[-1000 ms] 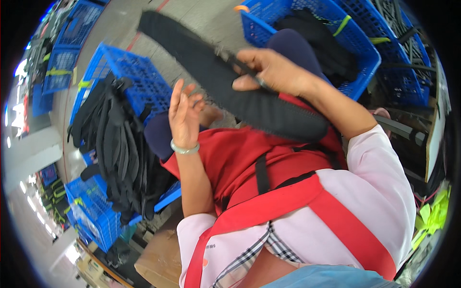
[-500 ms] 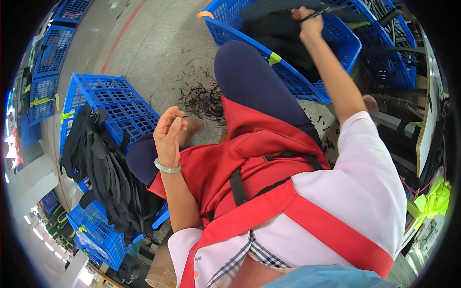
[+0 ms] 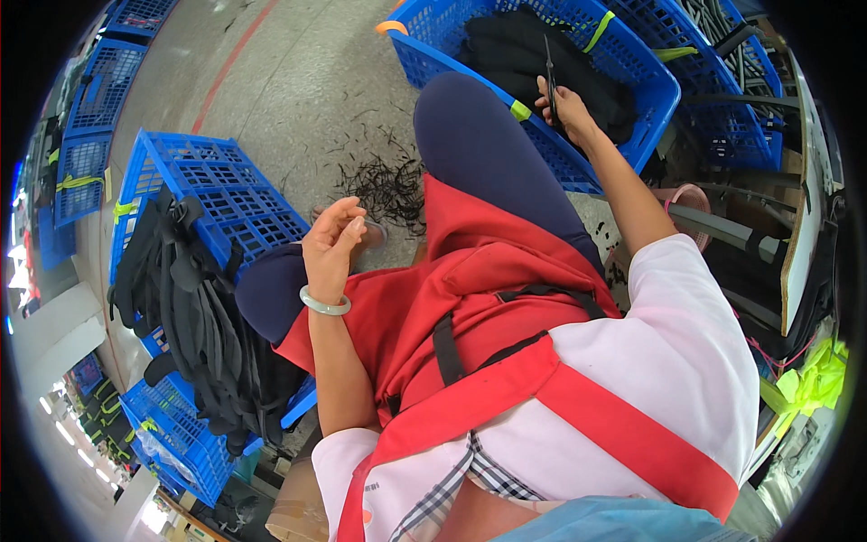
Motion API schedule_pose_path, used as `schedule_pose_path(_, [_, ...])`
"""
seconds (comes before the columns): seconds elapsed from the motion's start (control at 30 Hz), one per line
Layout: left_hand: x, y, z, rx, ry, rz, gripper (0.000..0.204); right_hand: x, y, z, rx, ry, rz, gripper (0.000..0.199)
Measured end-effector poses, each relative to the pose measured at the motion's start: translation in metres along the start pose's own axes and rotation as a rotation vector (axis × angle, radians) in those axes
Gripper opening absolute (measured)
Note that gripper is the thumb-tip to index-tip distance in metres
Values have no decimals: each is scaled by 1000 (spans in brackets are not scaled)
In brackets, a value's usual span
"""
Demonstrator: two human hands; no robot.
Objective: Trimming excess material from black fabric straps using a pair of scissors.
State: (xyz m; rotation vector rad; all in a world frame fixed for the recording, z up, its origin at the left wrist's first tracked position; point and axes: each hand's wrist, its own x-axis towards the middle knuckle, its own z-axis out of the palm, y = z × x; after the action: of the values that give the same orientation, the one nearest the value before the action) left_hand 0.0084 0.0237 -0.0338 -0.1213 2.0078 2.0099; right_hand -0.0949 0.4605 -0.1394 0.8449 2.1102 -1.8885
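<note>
In my right hand (image 3: 567, 110) is a pair of dark scissors (image 3: 550, 70), its blades pointing up and away from me. That hand is over the near side of a blue plastic crate (image 3: 652, 126), where a heap of black fabric pieces (image 3: 506, 50) lies. Raised above my left knee, my left hand (image 3: 330, 242) has loosely bent fingers, the thumb a little apart, and nothing visible in it. To its left, long black strap-like fabric pieces (image 3: 203, 316) hang over a second blue crate (image 3: 226, 185).
Black thread-like scraps (image 3: 384, 191) litter the floor between the crates. More blue crates (image 3: 77, 172) stand at the far left. At the right are a pink basket (image 3: 691, 206), an upright board (image 3: 799, 217) and bright yellow-green material (image 3: 813, 379).
My right hand has drawn back toward me from the crate's far side, and the scissors now point upward. The black fabric, blurred before, lies still. My left hand has shifted slightly right.
</note>
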Motion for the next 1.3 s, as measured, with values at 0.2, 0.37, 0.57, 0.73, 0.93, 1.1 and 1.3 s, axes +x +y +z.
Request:
schedule_pose_path(0.2, [-3, -2, 4, 53, 36, 59, 27, -43, -20, 35, -60, -239, 3, 53])
schedule_pose_path(0.37, [-27, 16, -22, 138, 249, 171, 14, -45, -54, 78, -293, -262, -232, 31])
schedule_pose_path(0.57, [-87, 52, -79, -38, 561, 350, 25, -68, -137, 80, -65, -516, -549, 52])
schedule_pose_path(0.73, [-140, 0, -159, -650, 822, 292, 12, -87, -135, 163, -271, -489, -557, 21])
schedule_pose_path(0.93, [-108, -18, -215, -632, 846, 189, 25, -117, -121, 195, -455, -699, -514, 8])
schedule_pose_path(1.1, [-24, -9, -293, -1233, 759, 219, 35, -115, -118, 209, -501, -719, -554, 14])
schedule_pose_path(1.3, [18, -29, -334, -1091, 894, 124, 26, -119, -116, 221, -526, -726, -525, 23])
